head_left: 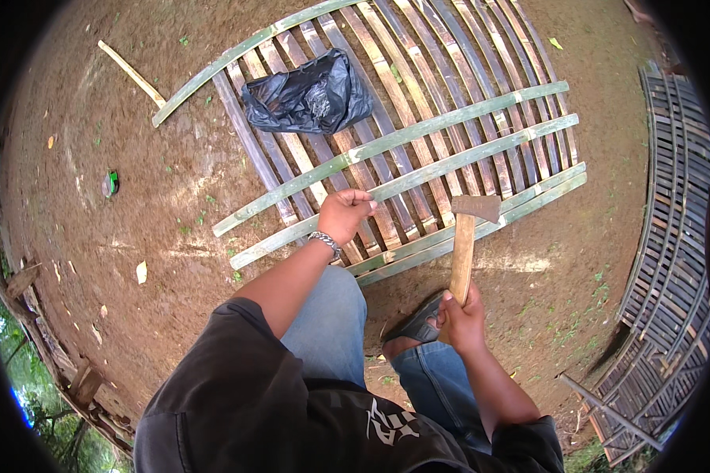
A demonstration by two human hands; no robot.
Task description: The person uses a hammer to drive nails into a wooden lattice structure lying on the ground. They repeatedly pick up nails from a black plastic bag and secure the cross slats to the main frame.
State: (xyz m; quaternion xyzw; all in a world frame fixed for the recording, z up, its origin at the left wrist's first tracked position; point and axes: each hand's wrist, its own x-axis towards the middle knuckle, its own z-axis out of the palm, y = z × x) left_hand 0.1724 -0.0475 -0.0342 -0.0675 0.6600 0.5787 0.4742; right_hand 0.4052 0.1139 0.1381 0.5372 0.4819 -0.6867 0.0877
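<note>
My right hand (463,317) is closed around the wooden handle of a hatchet (464,252). Its dark metal head is up, over the near edge of a bamboo slat panel (418,146). My left hand (345,214), with a chain bracelet on the wrist, is closed in a pinch just above a green bamboo strip (442,168) laid across the slats. Whatever sits between those fingertips is too small to make out. Another green strip (292,193) runs alongside on the far side. Two more strips (481,225) lie together along the near edge.
A black plastic bag (308,94) lies open on the panel's far left. Out on the dirt are a green tape measure (111,184) and a light wooden stick (130,72). Finished-looking dark slat panels (667,213) stand at the right. My sandalled foot (414,319) is near the panel.
</note>
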